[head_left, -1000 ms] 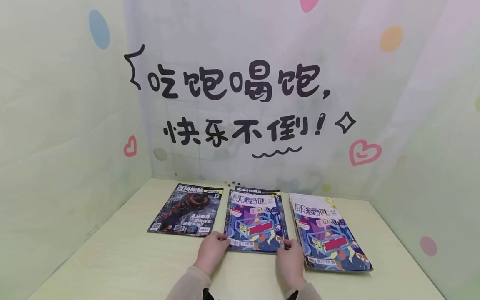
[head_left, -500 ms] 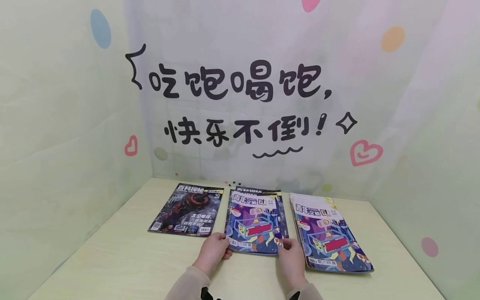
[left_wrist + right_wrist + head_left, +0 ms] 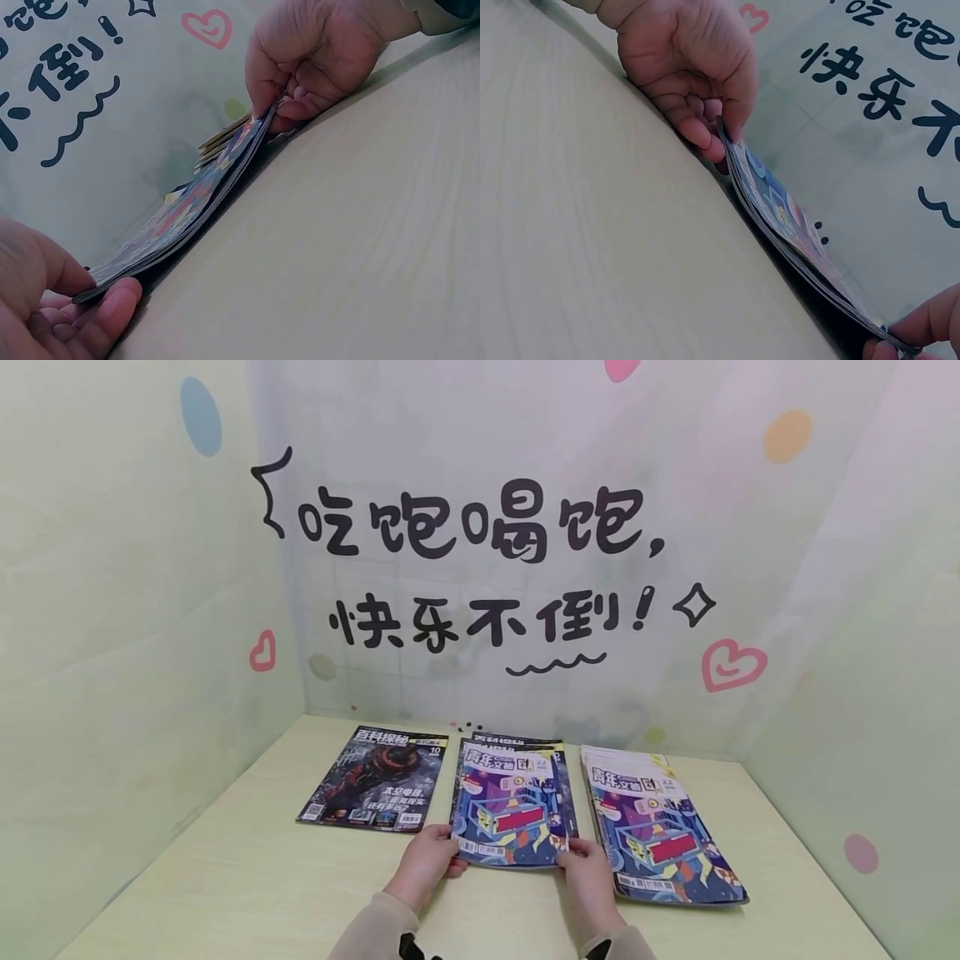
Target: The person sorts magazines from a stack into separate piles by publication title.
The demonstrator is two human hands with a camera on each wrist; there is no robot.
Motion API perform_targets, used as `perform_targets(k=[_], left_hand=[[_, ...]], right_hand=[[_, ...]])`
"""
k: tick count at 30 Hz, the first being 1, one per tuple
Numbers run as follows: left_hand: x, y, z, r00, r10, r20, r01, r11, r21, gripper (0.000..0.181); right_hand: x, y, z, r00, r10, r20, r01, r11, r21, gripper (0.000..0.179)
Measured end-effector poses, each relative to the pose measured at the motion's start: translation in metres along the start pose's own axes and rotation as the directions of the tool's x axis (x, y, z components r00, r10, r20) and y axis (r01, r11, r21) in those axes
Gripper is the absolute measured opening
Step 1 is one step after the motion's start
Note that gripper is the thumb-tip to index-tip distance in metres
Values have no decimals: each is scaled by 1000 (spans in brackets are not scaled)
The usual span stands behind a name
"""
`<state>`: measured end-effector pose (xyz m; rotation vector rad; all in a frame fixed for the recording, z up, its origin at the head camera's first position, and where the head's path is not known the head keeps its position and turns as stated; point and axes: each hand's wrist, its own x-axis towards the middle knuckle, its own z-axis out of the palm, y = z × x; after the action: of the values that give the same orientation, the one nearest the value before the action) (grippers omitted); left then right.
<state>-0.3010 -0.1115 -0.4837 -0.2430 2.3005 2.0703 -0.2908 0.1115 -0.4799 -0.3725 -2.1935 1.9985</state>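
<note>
A purple-and-blue magazine lies on top of dark-covered magazines in the middle of the table. My left hand pinches the near left corner of this pile, thumb on top and fingers beneath. At the near right corner my right hand pinches it likewise. In the left wrist view, the pile's near edge is raised off the table and sags between both hands. How many of the lower magazines the hands hold cannot be told. The pile's far end is largely hidden in the wrist views.
A dark magazine lies flat to the left. To the right is a stack of magazines with the same purple-and-blue cover on top. The pale wooden table meets a printed cloth wall at the back and sides.
The near edge of the middle pile has come slightly toward me. My left fingers have come into view under its corner, and the right hand's grip has shifted slightly.
</note>
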Motion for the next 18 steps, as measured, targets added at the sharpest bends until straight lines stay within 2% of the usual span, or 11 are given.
perform_targets(k=[5,11,18], left_hand=[[1,0,0,1000,-3,13,3,1000,-21,56],[0,0,-3,999,-7,37,7,1000,-16,55],[2,-2,-6,997,4,75,-2,1000,-29,56]], right_hand=[[3,-1,0,999,40,32,-42,997,61,49],[3,0,0,998,52,46,-55,997,50,45],[4,0,-3,995,48,87,-50,999,20,49]])
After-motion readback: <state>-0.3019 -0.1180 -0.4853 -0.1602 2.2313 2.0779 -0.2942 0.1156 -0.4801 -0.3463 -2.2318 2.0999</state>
